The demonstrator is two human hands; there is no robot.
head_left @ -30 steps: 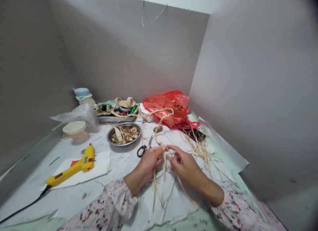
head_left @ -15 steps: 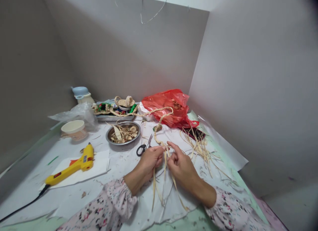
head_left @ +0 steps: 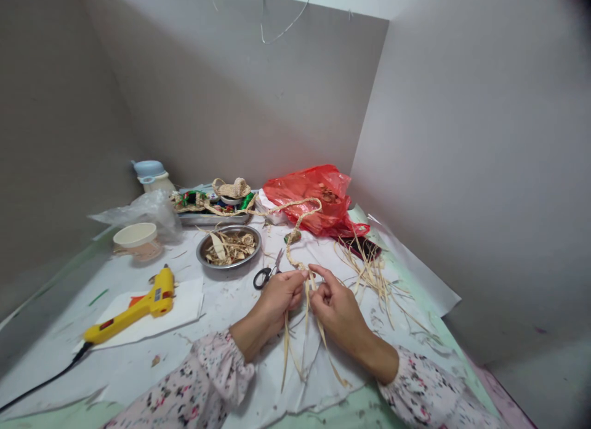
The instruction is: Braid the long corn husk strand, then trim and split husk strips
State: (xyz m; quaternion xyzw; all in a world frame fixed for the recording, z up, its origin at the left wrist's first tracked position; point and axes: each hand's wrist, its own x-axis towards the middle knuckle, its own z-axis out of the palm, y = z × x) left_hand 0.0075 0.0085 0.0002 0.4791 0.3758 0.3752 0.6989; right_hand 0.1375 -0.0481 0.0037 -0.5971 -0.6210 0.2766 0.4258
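A pale straw braid [head_left: 310, 215] runs from the tray at the back, over the red bag, and down to my hands. My left hand [head_left: 282, 296] is closed, pinching the near end of the braid between thumb and forefinger. Loose straw strands [head_left: 285, 355] hang below it toward the table's front. Beside it my right hand [head_left: 335, 306] has its forefinger stretched to the braid's end, the other fingers curled around strands. Just left of the braid lie black-handled scissors [head_left: 264, 277], close to my left hand.
A yellow glue gun [head_left: 133, 312] rests on white paper at left. Behind it stand a paper cup [head_left: 137, 241], a metal bowl [head_left: 225, 264] of straw scraps and a loaded tray [head_left: 207, 220]. A red plastic bag [head_left: 300, 186] sits at the back; spare straw [head_left: 376, 281] lies at right.
My right hand has shifted very slightly left, its forefinger now closer to my left thumb at the braid's end. Everything else looks the same.
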